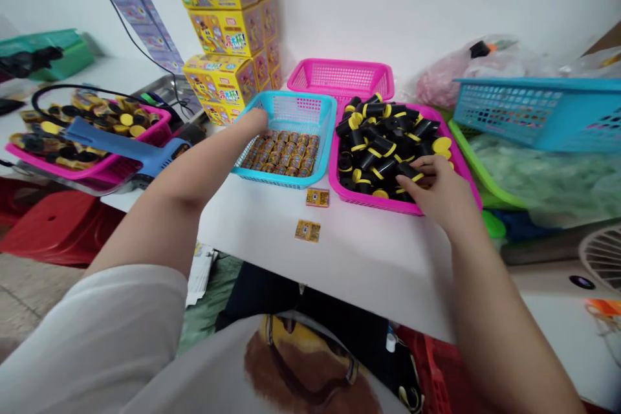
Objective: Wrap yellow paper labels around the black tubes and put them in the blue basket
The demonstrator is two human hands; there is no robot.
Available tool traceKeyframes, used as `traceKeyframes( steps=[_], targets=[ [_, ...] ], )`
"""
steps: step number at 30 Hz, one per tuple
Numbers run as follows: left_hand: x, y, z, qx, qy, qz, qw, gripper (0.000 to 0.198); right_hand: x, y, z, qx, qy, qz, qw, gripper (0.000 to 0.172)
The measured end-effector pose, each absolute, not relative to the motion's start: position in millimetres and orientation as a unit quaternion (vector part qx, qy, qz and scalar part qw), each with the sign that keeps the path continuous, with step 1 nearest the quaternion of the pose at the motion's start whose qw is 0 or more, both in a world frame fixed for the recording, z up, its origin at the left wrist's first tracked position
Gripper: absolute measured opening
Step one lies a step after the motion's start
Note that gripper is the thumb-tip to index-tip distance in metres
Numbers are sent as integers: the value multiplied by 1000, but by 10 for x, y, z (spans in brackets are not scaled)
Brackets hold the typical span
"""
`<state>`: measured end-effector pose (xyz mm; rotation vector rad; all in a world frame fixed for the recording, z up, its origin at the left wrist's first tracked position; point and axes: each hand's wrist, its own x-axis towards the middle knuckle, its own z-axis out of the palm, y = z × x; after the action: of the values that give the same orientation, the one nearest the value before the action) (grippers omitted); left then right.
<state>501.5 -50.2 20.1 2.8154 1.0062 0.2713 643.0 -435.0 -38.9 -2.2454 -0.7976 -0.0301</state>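
Note:
My right hand (439, 187) is at the front right of a bright pink basket (371, 201) heaped with black cylinders with yellow ends. Its thumb and fingers close around one black cylinder (408, 172) at the edge of the heap. My left hand (261, 120) reaches over the left side of a light blue basket (332, 118); its fingers are hidden from view. Small patterned rolled labels (286, 154) stand in rows on that basket's floor. Two flat yellow labels, a nearer one (307, 231) and a farther one (317, 197), lie on the white table (262, 233).
Stacked yellow boxes (220, 29) stand behind the blue basket, beside an upper pink basket (342, 65). On the left are a blue tape-gun-like tool (140, 152) and a pink basket (82, 171) of wrapped cylinders. At right, a blue basket (567, 113) sits above a green one (478, 165).

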Motion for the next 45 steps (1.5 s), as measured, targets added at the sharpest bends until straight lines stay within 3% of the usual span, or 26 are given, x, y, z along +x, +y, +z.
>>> traceKeyframes(
  steps=[5,8,10,13,14,17,22,25,30,32,35,39,45],
  targets=[
    [4679,-1099,303,953,264,145,29,36,6428,-4397,-410,-852,-337,-102,388,30],
    [4159,-1863,51,991,27,126,25,41,6436,-4393,-439,-840,-334,-150,400,30],
    [3751,-2366,-275,996,-57,69,-6,49,6413,-4378,-435,-841,-329,-173,393,33],
    [3233,-2865,-763,995,-44,51,-79,80,6352,-4358,-402,-847,-325,-181,379,34],
    [3106,-2951,-870,993,-49,48,-95,81,6332,-4354,-389,-849,-322,-178,379,34],
    [2862,-3042,-930,987,-110,53,-109,49,6292,-4351,-361,-852,-316,-169,382,35],
    [2851,-2939,-461,977,-197,72,22,37,6292,-4359,-361,-850,-328,-171,376,34],
    [3122,-2772,-154,943,-212,148,212,28,6322,-4369,-406,-841,-330,-184,388,35],
    [3895,-2503,-24,827,-96,266,486,9,6301,-4402,-497,-772,-337,-240,482,42],
    [4160,-2473,-136,766,-59,280,575,10,6208,-4410,-492,-714,-367,-236,547,34],
    [4357,-2503,-365,694,-1,222,685,29,5974,-4406,-441,-624,-432,-130,638,32],
    [4287,-2556,-552,737,10,174,653,39,5669,-4403,-368,-578,-482,37,658,33],
    [4141,-2546,-522,851,-61,136,504,29,5598,-4464,-367,-555,-454,131,685,29]
  ],
)
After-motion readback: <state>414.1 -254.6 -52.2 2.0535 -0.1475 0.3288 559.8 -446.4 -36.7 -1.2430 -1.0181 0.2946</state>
